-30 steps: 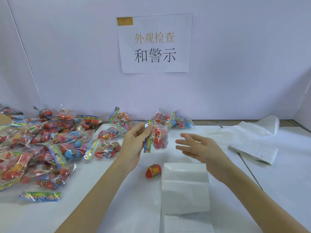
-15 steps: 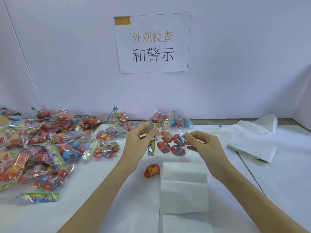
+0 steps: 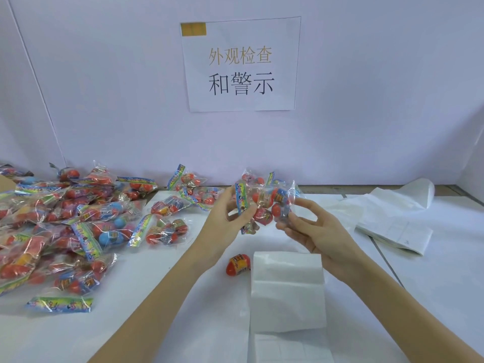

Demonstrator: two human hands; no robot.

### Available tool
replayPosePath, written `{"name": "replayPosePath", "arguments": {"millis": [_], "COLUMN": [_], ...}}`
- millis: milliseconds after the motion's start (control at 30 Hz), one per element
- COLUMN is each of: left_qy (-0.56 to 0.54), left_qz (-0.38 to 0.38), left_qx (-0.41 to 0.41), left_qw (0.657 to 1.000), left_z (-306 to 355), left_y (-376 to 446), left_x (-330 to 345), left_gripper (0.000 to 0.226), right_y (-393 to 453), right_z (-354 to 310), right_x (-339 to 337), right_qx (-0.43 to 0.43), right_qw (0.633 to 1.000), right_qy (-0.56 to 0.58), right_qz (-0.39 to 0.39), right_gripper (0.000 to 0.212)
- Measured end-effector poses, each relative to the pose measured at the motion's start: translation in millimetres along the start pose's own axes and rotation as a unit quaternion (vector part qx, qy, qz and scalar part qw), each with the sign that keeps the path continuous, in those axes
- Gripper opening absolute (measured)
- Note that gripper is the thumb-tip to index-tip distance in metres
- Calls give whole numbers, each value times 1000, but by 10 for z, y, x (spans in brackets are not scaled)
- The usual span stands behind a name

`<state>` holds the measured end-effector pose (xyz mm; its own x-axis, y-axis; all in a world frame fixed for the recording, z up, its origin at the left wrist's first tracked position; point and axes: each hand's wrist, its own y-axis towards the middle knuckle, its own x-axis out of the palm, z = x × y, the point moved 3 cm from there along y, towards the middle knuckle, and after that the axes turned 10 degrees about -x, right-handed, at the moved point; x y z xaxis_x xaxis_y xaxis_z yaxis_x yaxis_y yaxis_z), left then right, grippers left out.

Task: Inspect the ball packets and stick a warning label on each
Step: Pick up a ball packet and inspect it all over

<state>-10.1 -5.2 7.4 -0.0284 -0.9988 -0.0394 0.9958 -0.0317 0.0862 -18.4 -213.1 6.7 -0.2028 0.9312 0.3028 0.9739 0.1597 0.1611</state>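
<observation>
ball packet held up between both hands, mid-table

ball packet (image 3: 264, 205) is lifted off the white table (image 3: 157, 297), in front of the back wall. left hand (image 3: 230, 221) pinches its printed header strip, fingers closed on it. right hand (image 3: 314, 231) grips the clear bag end, thumb and fingers narrow around it.

around it: i see a big pile of packets (image 3: 65, 218) on the left, a loose red ball (image 3: 237, 264) on the table below the hands, touching the label sheet (image 3: 286, 289). stack of backing paper (image 3: 392, 224) on the right. sign (image 3: 241, 64) on the wall.

pile runs off the left edge. label print too faint to read.

packet: clear film, red balls inside, multicolour header.
</observation>
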Motion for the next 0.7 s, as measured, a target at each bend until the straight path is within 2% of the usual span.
{"name": "replayPosePath", "arguments": {"millis": [100, 267, 400, 533, 700], "left_qy": [1, 11, 13, 34, 19], "left_qz": [25, 72, 55, 43, 114], "left_qx": [16, 34, 38, 40, 63], "left_qw": [1000, 997, 998, 998, 991], "left_z": [54, 61, 51, 66, 96], "left_y": [-1, 13, 5, 2, 45], "left_x": [-71, -174, -178, -198, -322], "left_gripper": [19, 9, 14, 14, 11], "right_y": [-3, -6, -32, -12, 9], "right_z": [-20, -37, -48, -38, -83], "right_x": [-4, 26, 53, 43, -86], "right_qx": [23, 2, 27, 28, 10], "right_qw": [999, 994, 989, 981, 987], "right_qy": [-8, -79, -104, -163, -147], "right_qz": [-26, -70, -103, -106, -69], "right_gripper": [36, 36, 31, 40, 17]}}
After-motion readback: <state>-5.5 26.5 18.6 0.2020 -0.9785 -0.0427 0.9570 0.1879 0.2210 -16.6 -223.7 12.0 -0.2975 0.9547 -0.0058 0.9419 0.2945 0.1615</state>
